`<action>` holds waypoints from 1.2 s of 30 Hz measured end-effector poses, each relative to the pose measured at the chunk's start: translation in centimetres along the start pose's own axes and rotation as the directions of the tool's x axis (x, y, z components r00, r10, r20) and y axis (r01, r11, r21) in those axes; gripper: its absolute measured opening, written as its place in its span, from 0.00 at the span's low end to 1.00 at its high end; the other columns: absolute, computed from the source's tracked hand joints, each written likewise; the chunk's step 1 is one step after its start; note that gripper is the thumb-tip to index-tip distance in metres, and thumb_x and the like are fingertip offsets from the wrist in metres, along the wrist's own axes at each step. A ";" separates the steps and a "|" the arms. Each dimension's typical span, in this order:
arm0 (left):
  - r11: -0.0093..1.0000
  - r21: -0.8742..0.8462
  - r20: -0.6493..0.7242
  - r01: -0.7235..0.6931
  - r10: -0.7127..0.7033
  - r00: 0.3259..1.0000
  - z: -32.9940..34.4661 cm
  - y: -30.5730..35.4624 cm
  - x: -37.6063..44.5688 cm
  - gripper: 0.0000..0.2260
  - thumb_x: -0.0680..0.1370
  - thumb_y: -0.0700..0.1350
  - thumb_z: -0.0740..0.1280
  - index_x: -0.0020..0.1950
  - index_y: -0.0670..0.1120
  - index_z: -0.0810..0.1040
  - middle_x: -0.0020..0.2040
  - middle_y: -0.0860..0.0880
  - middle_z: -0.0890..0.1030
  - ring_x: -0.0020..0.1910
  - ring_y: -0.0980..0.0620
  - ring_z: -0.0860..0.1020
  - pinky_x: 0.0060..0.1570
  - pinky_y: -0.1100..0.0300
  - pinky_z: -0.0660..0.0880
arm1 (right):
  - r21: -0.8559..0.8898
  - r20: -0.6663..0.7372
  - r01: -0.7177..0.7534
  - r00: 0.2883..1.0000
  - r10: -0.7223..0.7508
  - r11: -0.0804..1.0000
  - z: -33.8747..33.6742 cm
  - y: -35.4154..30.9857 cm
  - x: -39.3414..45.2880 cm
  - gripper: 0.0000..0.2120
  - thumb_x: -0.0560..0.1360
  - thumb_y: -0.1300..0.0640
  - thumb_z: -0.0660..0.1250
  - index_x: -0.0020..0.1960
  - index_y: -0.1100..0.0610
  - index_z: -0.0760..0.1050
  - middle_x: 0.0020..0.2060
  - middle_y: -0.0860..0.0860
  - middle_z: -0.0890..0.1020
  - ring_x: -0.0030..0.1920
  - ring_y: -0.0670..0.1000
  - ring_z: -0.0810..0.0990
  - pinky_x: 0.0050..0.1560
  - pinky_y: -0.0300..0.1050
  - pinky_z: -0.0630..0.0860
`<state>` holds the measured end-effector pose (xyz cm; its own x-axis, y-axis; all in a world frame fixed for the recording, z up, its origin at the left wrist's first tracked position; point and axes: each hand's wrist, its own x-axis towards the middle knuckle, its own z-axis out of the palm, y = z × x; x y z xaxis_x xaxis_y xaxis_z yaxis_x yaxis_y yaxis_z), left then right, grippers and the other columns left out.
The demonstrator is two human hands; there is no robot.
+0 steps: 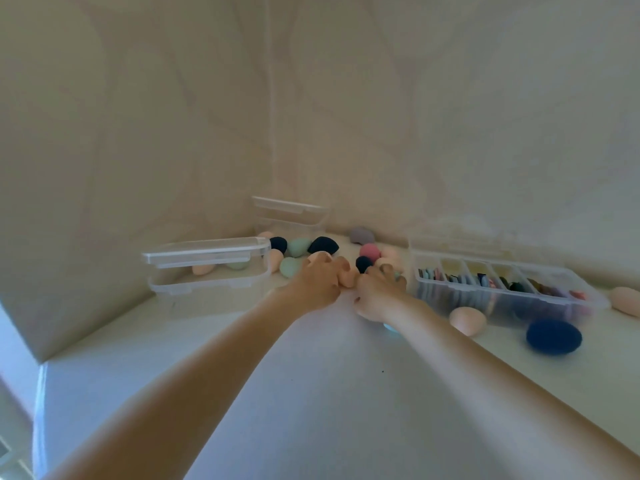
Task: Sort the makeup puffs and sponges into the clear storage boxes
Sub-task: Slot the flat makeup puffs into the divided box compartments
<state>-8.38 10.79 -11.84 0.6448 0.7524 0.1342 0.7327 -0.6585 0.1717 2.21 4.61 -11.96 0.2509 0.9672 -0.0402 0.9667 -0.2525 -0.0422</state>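
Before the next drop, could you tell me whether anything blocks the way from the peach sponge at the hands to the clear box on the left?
Nothing visible does. The peach sponge sits between the hands; bare table leads to the clear box, whose lid looks open.

No legible text, label, brand, number or sign appears anywhere in the head view; the clear storage boxes (207,268) carry no readable marking; the divided organiser (502,285) shows only coloured puff edges, too blurred to reveal any print; the sponges (553,336) and the wall panels (450,116) present plain surfaces without characters.
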 end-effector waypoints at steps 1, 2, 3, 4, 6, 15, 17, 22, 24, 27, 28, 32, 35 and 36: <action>0.999 0.034 -0.017 -0.011 0.011 1.000 0.1 0.1 0.1 0.18 0.79 0.41 0.57 0.70 0.46 0.65 0.67 0.44 0.69 0.67 0.45 0.65 0.65 0.54 0.63 | 0.008 -0.023 0.017 1.000 -0.017 1.000 0.0 -0.1 0.1 0.21 0.77 0.62 0.54 0.70 0.55 0.64 0.62 0.57 0.69 0.69 0.62 0.58 0.67 0.59 0.61; 0.998 0.059 -0.015 -0.008 0.009 1.000 0.1 0.1 0.2 0.18 0.79 0.41 0.57 0.69 0.46 0.65 0.66 0.44 0.69 0.67 0.45 0.65 0.66 0.53 0.63 | 0.011 -0.047 0.030 0.998 -0.029 0.999 -0.1 -0.2 0.1 0.19 0.77 0.63 0.54 0.68 0.55 0.66 0.58 0.57 0.70 0.69 0.61 0.59 0.66 0.59 0.61; 0.997 0.074 -0.013 0.000 0.001 1.000 0.2 0.0 0.4 0.17 0.79 0.42 0.57 0.69 0.46 0.66 0.65 0.43 0.70 0.67 0.45 0.65 0.66 0.52 0.63 | 0.013 -0.069 0.034 0.997 -0.033 0.999 -0.1 -0.3 0.0 0.18 0.78 0.63 0.54 0.66 0.56 0.68 0.56 0.57 0.71 0.69 0.61 0.59 0.65 0.58 0.60; 0.997 0.077 -0.012 0.013 -0.012 1.000 0.2 0.0 0.6 0.16 0.79 0.43 0.58 0.68 0.47 0.67 0.64 0.43 0.70 0.66 0.44 0.66 0.65 0.51 0.64 | 0.010 -0.081 0.034 0.996 -0.033 0.999 -0.2 -0.3 -0.1 0.17 0.78 0.63 0.54 0.64 0.56 0.70 0.56 0.57 0.71 0.70 0.61 0.58 0.65 0.58 0.60; 0.998 0.059 -0.042 0.029 -0.026 0.999 0.1 0.1 0.9 0.16 0.78 0.44 0.59 0.66 0.50 0.69 0.63 0.44 0.70 0.65 0.43 0.68 0.64 0.52 0.66 | -0.013 -0.094 0.040 0.995 -0.041 0.999 -0.6 -0.2 -0.3 0.15 0.78 0.62 0.54 0.63 0.56 0.71 0.60 0.57 0.72 0.71 0.62 0.57 0.64 0.58 0.61; 0.976 -0.219 -0.150 -0.008 -0.025 0.988 -1.9 5.2 1.5 0.13 0.79 0.40 0.56 0.60 0.46 0.75 0.59 0.48 0.74 0.62 0.47 0.72 0.57 0.58 0.69 | 0.137 -0.303 0.047 0.953 -0.003 0.989 -5.6 2.9 -2.5 0.12 0.76 0.62 0.57 0.54 0.61 0.76 0.56 0.58 0.77 0.62 0.61 0.68 0.59 0.50 0.66; 0.955 -0.291 -0.136 -0.053 0.014 0.991 -2.2 7.2 1.9 0.16 0.78 0.37 0.56 0.63 0.45 0.75 0.61 0.49 0.75 0.64 0.49 0.72 0.61 0.59 0.68 | 0.199 -0.327 0.011 0.943 0.056 0.980 -6.5 5.0 -3.2 0.13 0.77 0.61 0.56 0.56 0.60 0.77 0.58 0.58 0.76 0.64 0.60 0.68 0.61 0.50 0.66; 0.914 -0.405 -0.054 0.024 -0.050 0.997 -1.8 10.9 3.8 0.15 0.80 0.40 0.57 0.67 0.42 0.70 0.65 0.43 0.74 0.63 0.45 0.73 0.59 0.57 0.69 | 0.384 -0.338 -0.163 0.891 0.303 0.909 -6.6 12.5 -3.7 0.13 0.77 0.65 0.57 0.58 0.59 0.76 0.61 0.57 0.73 0.63 0.59 0.69 0.64 0.53 0.69; 0.864 -0.492 -0.013 0.106 -0.128 0.992 -1.5 12.1 4.8 0.16 0.80 0.40 0.56 0.68 0.40 0.68 0.66 0.41 0.72 0.63 0.43 0.73 0.60 0.57 0.70 | 0.454 -0.302 -0.261 0.855 0.422 0.852 -6.2 16.0 -3.6 0.13 0.77 0.63 0.58 0.59 0.61 0.74 0.60 0.58 0.73 0.62 0.59 0.71 0.64 0.54 0.70; 0.782 -0.578 0.038 0.234 -0.260 0.965 -1.0 13.0 6.9 0.17 0.80 0.39 0.55 0.68 0.35 0.68 0.66 0.36 0.72 0.65 0.40 0.72 0.58 0.56 0.71 | 0.554 -0.215 -0.367 0.804 0.555 0.747 -5.6 20.2 -3.3 0.13 0.77 0.58 0.58 0.59 0.61 0.72 0.56 0.58 0.76 0.58 0.59 0.74 0.61 0.54 0.74; 0.761 -0.592 0.068 0.266 -0.282 0.957 -0.8 13.1 7.6 0.17 0.80 0.39 0.55 0.67 0.33 0.68 0.66 0.35 0.72 0.65 0.39 0.72 0.55 0.57 0.70 | 0.576 -0.186 -0.379 0.801 0.568 0.724 -5.5 21.1 -3.3 0.12 0.78 0.56 0.58 0.56 0.61 0.73 0.51 0.57 0.76 0.55 0.59 0.74 0.59 0.52 0.74; 0.710 -0.605 0.168 0.359 -0.327 0.930 -0.1 12.8 9.5 0.20 0.79 0.43 0.55 0.68 0.32 0.66 0.60 0.40 0.74 0.58 0.40 0.74 0.51 0.56 0.67 | 0.617 -0.127 -0.388 0.810 0.572 0.685 -5.0 22.5 -2.9 0.16 0.78 0.52 0.56 0.62 0.59 0.66 0.51 0.57 0.74 0.57 0.58 0.73 0.58 0.51 0.72; 0.686 -0.613 0.174 0.392 -0.366 0.914 0.7 12.5 10.8 0.21 0.78 0.46 0.56 0.69 0.37 0.66 0.59 0.43 0.74 0.57 0.43 0.74 0.55 0.58 0.67 | 0.621 -0.081 -0.425 0.801 0.594 0.659 -4.9 22.8 -2.4 0.26 0.78 0.51 0.56 0.73 0.59 0.57 0.65 0.60 0.70 0.62 0.60 0.72 0.63 0.57 0.72; 0.676 -0.628 0.168 0.386 -0.367 0.915 0.8 12.6 10.9 0.21 0.78 0.45 0.56 0.70 0.38 0.65 0.63 0.42 0.74 0.61 0.42 0.73 0.59 0.56 0.69 | 0.621 -0.069 -0.435 0.798 0.598 0.652 -4.9 22.9 -2.3 0.27 0.78 0.50 0.57 0.73 0.59 0.56 0.66 0.61 0.69 0.63 0.61 0.72 0.64 0.57 0.72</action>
<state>8.07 10.68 -8.94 0.3580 0.9279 -0.1041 0.6076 -0.1469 0.7805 24.00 -3.24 -7.96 0.7822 0.6229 0.0112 0.4895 -0.6033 -0.6296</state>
